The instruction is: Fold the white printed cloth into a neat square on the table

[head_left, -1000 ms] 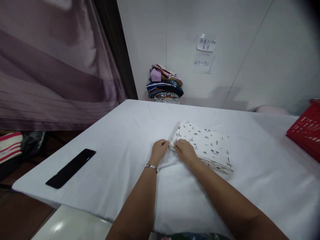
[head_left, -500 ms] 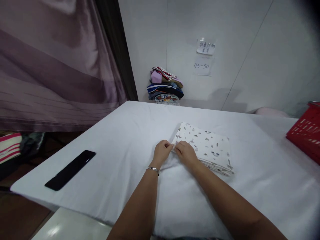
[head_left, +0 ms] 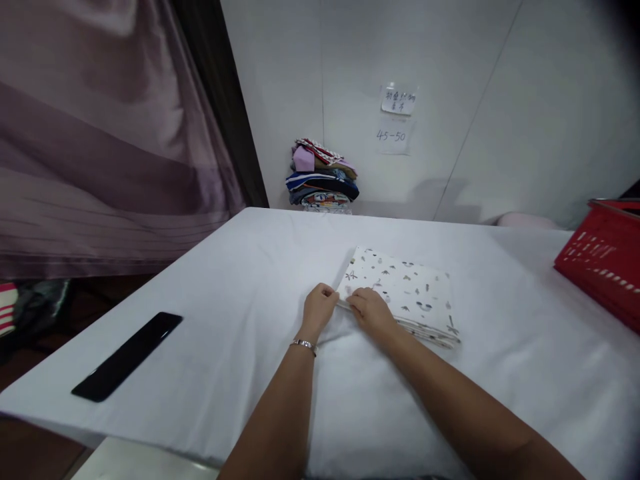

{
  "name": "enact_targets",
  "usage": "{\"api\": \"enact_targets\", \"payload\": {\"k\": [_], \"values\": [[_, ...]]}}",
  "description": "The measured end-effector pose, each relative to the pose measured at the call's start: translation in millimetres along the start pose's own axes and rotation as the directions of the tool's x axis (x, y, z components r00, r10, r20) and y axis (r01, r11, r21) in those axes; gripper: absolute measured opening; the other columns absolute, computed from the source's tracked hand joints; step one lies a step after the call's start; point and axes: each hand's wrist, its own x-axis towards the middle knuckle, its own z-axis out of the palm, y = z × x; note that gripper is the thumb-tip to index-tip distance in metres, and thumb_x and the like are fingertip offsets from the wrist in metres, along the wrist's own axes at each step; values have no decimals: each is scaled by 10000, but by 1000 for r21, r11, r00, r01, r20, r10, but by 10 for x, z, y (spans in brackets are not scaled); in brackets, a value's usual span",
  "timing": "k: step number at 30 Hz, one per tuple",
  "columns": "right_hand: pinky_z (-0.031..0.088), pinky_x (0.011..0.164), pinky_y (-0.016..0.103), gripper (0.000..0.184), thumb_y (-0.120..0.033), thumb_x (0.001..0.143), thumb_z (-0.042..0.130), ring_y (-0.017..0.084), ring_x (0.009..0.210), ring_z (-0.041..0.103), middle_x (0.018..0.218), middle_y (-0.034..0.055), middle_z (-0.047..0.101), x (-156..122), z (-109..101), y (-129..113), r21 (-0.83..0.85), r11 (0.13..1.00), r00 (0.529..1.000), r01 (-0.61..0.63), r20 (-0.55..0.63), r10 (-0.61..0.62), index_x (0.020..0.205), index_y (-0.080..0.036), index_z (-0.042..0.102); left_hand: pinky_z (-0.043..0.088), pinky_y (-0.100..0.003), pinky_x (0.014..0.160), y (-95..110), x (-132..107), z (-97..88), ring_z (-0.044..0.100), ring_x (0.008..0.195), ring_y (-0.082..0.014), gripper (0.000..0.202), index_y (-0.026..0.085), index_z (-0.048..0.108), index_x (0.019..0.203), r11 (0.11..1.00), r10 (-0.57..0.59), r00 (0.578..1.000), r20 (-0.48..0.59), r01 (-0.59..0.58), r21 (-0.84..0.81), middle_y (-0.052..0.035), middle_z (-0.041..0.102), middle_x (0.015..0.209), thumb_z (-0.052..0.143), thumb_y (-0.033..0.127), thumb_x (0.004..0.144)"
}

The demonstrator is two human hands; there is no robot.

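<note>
A folded white cloth (head_left: 407, 293) printed with small dark figures lies on the white-covered table (head_left: 240, 287). Both hands meet at its near left corner. My left hand (head_left: 319, 311), with a thin bracelet on the wrist, is curled and pinches the cloth's edge. My right hand (head_left: 369, 311) is closed on the same edge just to the right, its knuckles over the cloth's front border.
A black phone (head_left: 126, 356) lies near the table's left front edge. A red plastic basket (head_left: 603, 253) stands at the far right. A stack of folded clothes (head_left: 321, 177) sits against the wall under two paper notes (head_left: 397, 100). A purple curtain (head_left: 100, 133) hangs at left.
The hands have stayed pinched on the cloth's near left corner. The view has shifted a little to the right and down, so everything sits slightly further left in the picture.
</note>
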Motion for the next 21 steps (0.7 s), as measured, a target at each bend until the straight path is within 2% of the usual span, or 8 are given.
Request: {"api": "enact_targets", "payload": {"k": [5,12,16,18,21], "values": [[395,756,311,235,-170,902,422,191,858,520,904,84,619,-299,-243,95,-49,998,999,-32,-10,32,938,-180,654,397,-240,597,-43,18,11,548,640,-129,99,202,595,691,1000,17,999,39,-16,-23,11,632,702,555,291,705],[435,768,351,255,-232,907,411,218,884,544,962,98,631,-998,-663,419,-122,985,992,-125,-38,121,957,-188,657,421,-245,641,-78,46,75,550,672,-128,128,207,594,809,998,14,1000,-4,-14,-69,3,626,789,557,280,711],[454,759,375,268,-282,904,414,233,881,562,959,104,641,-1360,-877,598,-164,970,983,-182,-68,173,972,-209,662,432,-244,673,-57,19,102,523,652,-104,213,219,606,929,985,158,987,-18,-159,-72,-2,603,947,505,219,741],[461,762,383,272,-291,902,412,236,877,567,954,108,643,-1506,-959,661,-180,961,976,-211,-91,197,972,-209,662,436,-244,681,-42,5,105,512,643,-97,240,225,629,935,966,252,968,-10,-252,-47,-7,578,1001,472,188,757],[474,765,378,266,-270,897,411,231,885,575,960,107,643,-1672,-1044,709,-169,947,959,-274,-126,255,982,-213,657,444,-244,681,-27,-4,103,523,654,-100,258,230,655,900,943,334,942,28,-334,-10,-12,560,1002,435,164,782]]}}
